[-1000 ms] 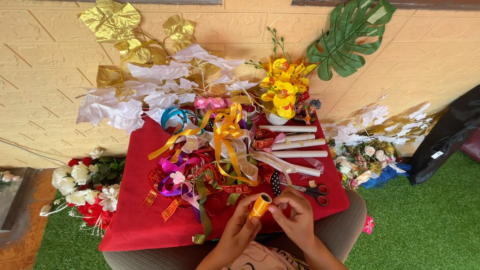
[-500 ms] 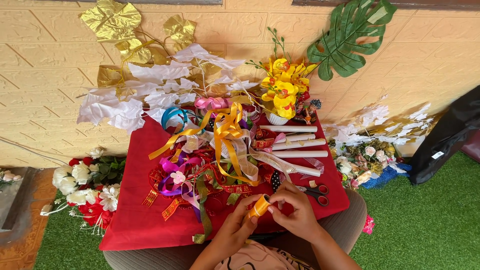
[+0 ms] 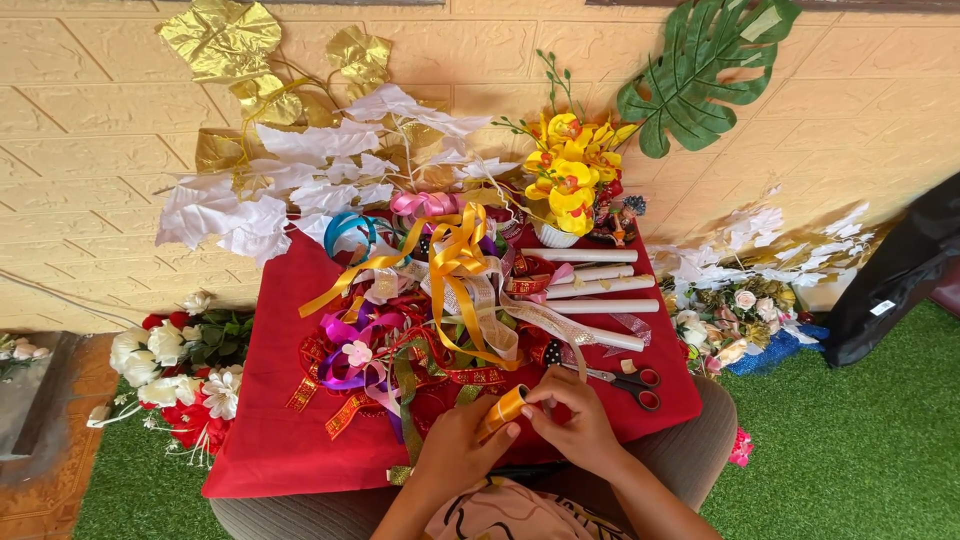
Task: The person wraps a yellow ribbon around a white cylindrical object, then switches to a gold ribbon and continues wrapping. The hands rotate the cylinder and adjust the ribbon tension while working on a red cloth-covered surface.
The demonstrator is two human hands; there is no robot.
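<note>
A home craft corner for decoration-making is indicated. A low round table [image 3: 700, 450] is covered by a red cloth [image 3: 280, 440] heaped with loose ribbons [image 3: 440, 290]. Artificial flowers [image 3: 565, 175], gold leaves [image 3: 225, 40] and white fabric leaves [image 3: 250, 210] are set against a cream panelled wall [image 3: 90, 150]. Scissors [image 3: 625, 380] and white rolls [image 3: 590, 290] are laid out, and the floor is covered by green artificial turf [image 3: 850, 460]

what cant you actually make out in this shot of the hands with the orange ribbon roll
- Head view: most of the orange ribbon roll is covered by the left hand and right hand, so each hand's grip on it is unclear.
- Head view: the scissors blades are partly hidden behind the right hand.
- Head view: the red cloth hides the surface under it.
- Head view: the ribbon pile is too tangled to count.
</note>
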